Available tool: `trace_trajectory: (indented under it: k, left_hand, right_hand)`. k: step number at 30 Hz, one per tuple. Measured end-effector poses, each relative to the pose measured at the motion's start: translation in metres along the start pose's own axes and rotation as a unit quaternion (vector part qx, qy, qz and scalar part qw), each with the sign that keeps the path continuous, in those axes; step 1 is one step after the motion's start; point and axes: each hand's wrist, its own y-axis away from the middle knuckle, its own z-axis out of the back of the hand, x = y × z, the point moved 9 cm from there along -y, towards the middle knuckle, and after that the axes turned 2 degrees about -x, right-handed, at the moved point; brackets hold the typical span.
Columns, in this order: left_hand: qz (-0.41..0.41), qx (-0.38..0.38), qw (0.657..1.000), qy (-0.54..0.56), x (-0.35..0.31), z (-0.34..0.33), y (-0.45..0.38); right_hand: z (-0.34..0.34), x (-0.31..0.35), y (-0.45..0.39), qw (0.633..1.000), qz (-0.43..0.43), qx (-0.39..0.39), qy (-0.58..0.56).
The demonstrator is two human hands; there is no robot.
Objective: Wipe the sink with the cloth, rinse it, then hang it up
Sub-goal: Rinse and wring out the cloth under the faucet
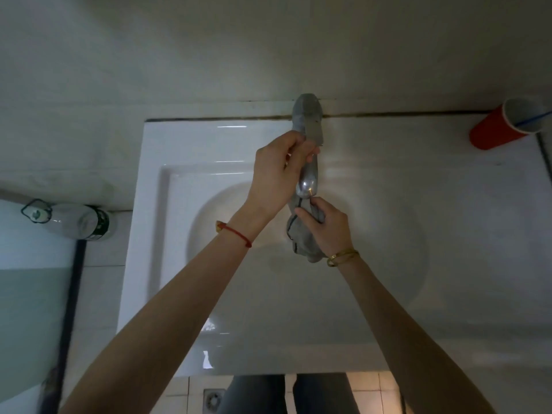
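A grey cloth (307, 119) is draped along the chrome tap (307, 182) at the back of the white sink (185, 180). My left hand (277, 174) grips the cloth around the middle of the tap. Just below the spout, my right hand (325, 224) pinches the cloth's lower end, which hangs bunched over the basin. The tap's shiny tip shows between my two hands. Whether water is running cannot be told.
A red paper cup (504, 127) with a blue stick in it lies at the back right of the counter. A clear bottle (74, 222) lies on the ledge left of the sink. A glass panel (30, 294) stands at the left. The floor drain (213, 400) is below.
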Motion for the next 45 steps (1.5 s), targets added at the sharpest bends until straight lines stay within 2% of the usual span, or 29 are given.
trace_trajectory:
  k: [8,10,12,14,16,18,20,23,25,28,30,32,36,38,39,42,44,45]
  left_hand:
    - [-0.002,-0.016,1.000,-0.010,-0.009,0.003,0.000]
    - [0.003,-0.073,0.997,-0.005,0.000,0.013,0.012]
    - [0.065,-0.164,0.984,-0.004,0.028,0.023,0.036]
    - [0.159,-0.184,0.969,-0.032,0.072,0.016,0.066]
    - [0.281,-0.090,0.956,-0.008,0.119,-0.017,0.089]
    - [0.412,0.000,0.906,0.095,0.151,-0.053,0.110]
    - [0.467,0.031,0.863,0.192,0.159,-0.076,0.119]
    - [0.429,0.002,0.880,0.205,0.164,-0.079,0.111]
    - [0.399,-0.036,0.900,0.172,0.165,-0.074,0.105]
    - [0.369,-0.062,0.915,0.151,0.165,-0.074,0.102]
    - [0.346,-0.059,0.922,0.162,0.159,-0.078,0.099]
    - [0.320,-0.055,0.935,0.143,0.152,-0.079,0.096]
    - [0.276,-0.065,0.958,-0.030,0.144,-0.067,0.092]
    - [0.281,-0.088,0.952,-0.087,0.154,-0.061,0.091]
    - [0.321,-0.092,0.940,-0.076,0.165,-0.060,0.093]
    - [0.451,-0.039,0.883,0.124,0.186,-0.081,0.106]
    - [0.477,-0.027,0.860,0.180,0.188,-0.091,0.110]
    - [0.483,-0.055,0.856,0.177,0.191,-0.089,0.111]
  right_hand:
    - [-0.005,0.004,-0.004,1.000,0.020,0.010,-0.016]
    - [-0.006,-0.001,-0.005,1.000,0.014,0.007,-0.018]
    - [-0.009,-0.005,-0.005,1.000,0.016,0.013,-0.014]
    - [-0.012,-0.006,-0.003,0.999,0.025,0.021,-0.001]
    - [-0.016,-0.006,-0.001,0.999,0.034,0.028,-0.005]
    - [-0.022,-0.008,0.001,0.998,0.039,0.042,-0.012]
    - [-0.027,-0.010,0.002,0.997,0.053,0.052,-0.021]
    - [-0.023,-0.021,0.001,0.996,0.056,0.037,-0.063]
    - [-0.013,-0.034,0.000,0.997,0.029,-0.007,-0.078]
    - [-0.009,-0.058,0.000,0.990,-0.068,-0.047,-0.116]
    - [-0.016,-0.074,0.002,0.971,-0.159,-0.029,-0.175]
    - [-0.023,-0.083,0.004,0.958,-0.207,-0.014,-0.199]
    - [-0.020,-0.069,0.005,0.988,-0.128,-0.056,-0.071]
    - [-0.013,-0.053,0.008,0.990,-0.081,-0.104,-0.041]
    - [-0.011,-0.043,0.009,0.991,-0.058,-0.117,-0.040]
    - [-0.020,-0.015,0.011,0.994,0.030,-0.106,-0.027]
    - [-0.025,-0.019,0.003,0.993,0.036,-0.107,-0.034]
    - [-0.024,-0.026,-0.003,0.992,0.016,-0.114,-0.049]
